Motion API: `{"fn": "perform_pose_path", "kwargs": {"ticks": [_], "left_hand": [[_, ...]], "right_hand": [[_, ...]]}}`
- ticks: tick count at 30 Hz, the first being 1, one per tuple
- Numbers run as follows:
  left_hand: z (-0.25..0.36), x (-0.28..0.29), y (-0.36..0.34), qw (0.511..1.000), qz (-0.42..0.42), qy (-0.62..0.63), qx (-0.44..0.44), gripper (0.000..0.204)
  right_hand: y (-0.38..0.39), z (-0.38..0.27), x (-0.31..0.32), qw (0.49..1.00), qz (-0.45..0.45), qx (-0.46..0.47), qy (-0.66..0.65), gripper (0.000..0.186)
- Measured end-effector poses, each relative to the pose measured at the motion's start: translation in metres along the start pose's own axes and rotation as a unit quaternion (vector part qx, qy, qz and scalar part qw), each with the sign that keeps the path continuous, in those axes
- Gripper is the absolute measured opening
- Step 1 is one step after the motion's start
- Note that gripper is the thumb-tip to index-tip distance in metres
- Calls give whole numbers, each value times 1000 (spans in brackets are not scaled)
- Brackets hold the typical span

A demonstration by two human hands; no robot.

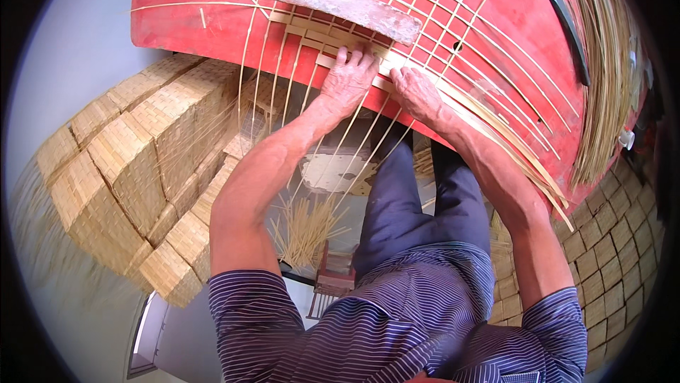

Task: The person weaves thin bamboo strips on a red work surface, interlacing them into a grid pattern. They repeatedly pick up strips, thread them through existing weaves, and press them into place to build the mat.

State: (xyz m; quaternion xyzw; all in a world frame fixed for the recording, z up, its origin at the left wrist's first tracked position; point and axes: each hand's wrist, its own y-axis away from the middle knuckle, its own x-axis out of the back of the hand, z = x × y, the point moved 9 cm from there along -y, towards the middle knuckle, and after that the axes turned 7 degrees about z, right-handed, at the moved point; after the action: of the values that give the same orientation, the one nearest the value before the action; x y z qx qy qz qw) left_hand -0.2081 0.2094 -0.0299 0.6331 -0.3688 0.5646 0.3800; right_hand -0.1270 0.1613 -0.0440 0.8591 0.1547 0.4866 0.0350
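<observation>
Directly under both hands (382,82), bamboo strips (333,43)

I see both my forearms coming up from the lower edge, bare below short striped sleeves, converging toward the middle top. My left hand (348,80) lies palm down, fingers stretched forward and slightly spread, wrist nearly straight with the forearm. My right hand (416,95) sits just beside it, also palm down, fingers pointing up and left, the wrist bent a little inward. The two hands are close but not touching. My legs show between the arms.
</observation>
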Motion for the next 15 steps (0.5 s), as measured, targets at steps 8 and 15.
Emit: {"fn": "perform_pose_path", "kwargs": {"ticks": [8, 15], "left_hand": [[-3, 1, -3, 997, -36, 51, -40, 53], [-8, 22, -6, 986, -13, 157, 55, 44]], "right_hand": [[-2, 6, -7, 1000, -2, -12, 27, 24], [53, 31, 32, 980, 87, -78, -161, 30]]}}
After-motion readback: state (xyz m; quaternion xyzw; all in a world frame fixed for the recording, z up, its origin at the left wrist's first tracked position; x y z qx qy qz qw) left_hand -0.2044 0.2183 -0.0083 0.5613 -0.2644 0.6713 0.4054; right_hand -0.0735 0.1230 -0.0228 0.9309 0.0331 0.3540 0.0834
